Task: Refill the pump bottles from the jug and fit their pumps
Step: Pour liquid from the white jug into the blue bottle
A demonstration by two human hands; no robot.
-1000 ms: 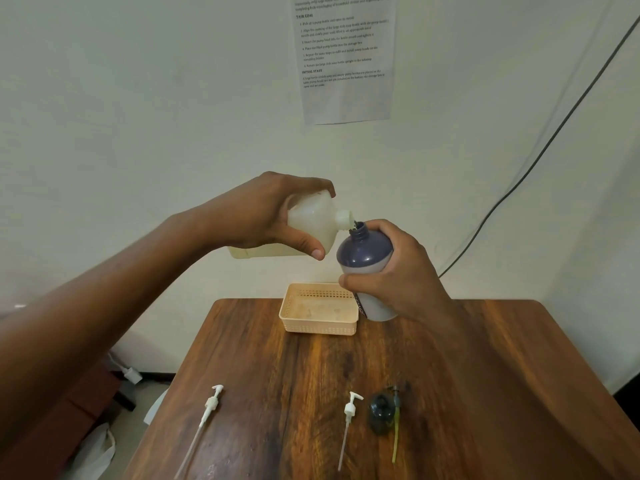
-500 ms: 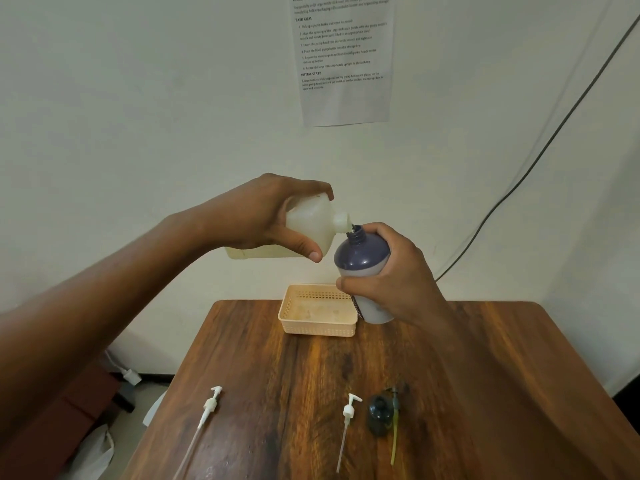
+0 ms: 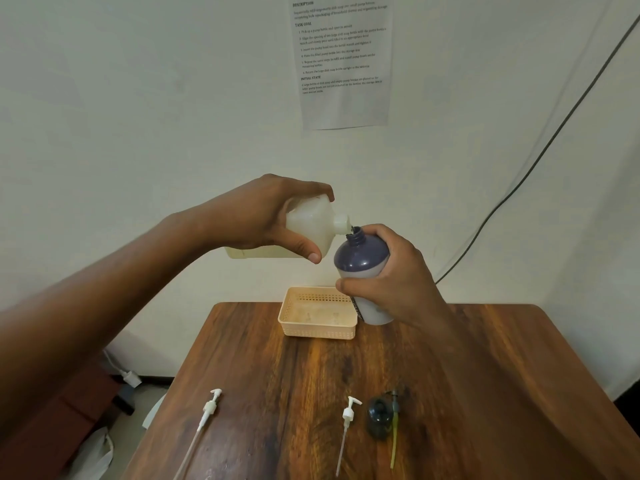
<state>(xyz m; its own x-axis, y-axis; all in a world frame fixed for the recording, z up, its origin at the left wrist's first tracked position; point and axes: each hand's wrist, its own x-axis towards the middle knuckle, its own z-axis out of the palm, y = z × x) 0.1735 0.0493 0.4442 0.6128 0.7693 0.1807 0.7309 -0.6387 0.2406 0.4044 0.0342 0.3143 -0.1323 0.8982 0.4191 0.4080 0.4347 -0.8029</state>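
Across the lower half of my view spreads the wooden desk [image 3: 450, 375], its far edge against the pale wall [image 3: 138, 116]. At twelve o'clock on that wall hangs a printed sheet [image 3: 343, 60], and a dark cable [image 3: 540, 157] slants down from two o'clock toward the desk's far right side.

Above the far edge of the desk, my left hand [image 3: 263, 216] wraps the shoulder of the jug [image 3: 311, 226], which is tipped almost on its side with its spout pointing toward three o'clock; my grip is closed firmly around it, thumb underneath. Yellowish liquid shows in its lower part. The spout touches or sits just over the open mouth of the purple bottle [image 3: 362, 252]; I cannot tell whether liquid is running.

My right hand [image 3: 394, 282] holds that bottle in the air, leaning slightly toward the jug, grip closed around its pale lower body, thumb in front.

Behind and below the bottle, a peach basket [image 3: 317, 329] rests at the desk's far edge.

Near me lie the pumps: a white pump [image 3: 207, 410] at seven o'clock, a second white pump [image 3: 348, 420] at six o'clock, and just right of it a dark pump [image 3: 379, 415] with a yellow-green tube [image 3: 394, 441].
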